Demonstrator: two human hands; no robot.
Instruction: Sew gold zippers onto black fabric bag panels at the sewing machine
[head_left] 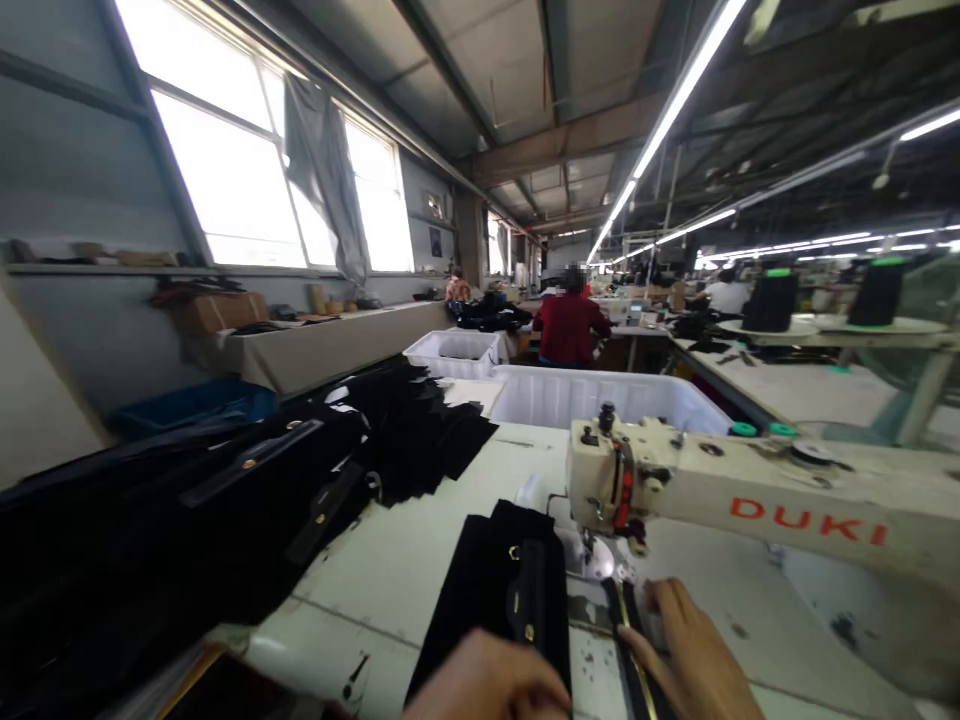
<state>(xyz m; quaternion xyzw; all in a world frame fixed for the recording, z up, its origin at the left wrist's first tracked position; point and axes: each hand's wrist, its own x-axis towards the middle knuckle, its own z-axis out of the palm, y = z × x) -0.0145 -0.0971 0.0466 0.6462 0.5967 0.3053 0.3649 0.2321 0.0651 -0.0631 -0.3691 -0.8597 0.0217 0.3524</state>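
Black fabric [480, 580] under curled left hand [491, 680], strip [622, 604] beneath right hand [697, 650], both grips unclear

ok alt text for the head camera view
At a DUKI sewing machine, a person's left hand is over a black fabric piece and the right hand touches a dark strip with a gold line. A black fabric pile lies at left.

From afar I hold my left hand [487, 678] low, its back upward and fingers [541, 684] curled; near it, reaching slightly farther forward, my right hand [697, 655] spreads its thumb [643, 650] apart from the forward-pointing fingers.
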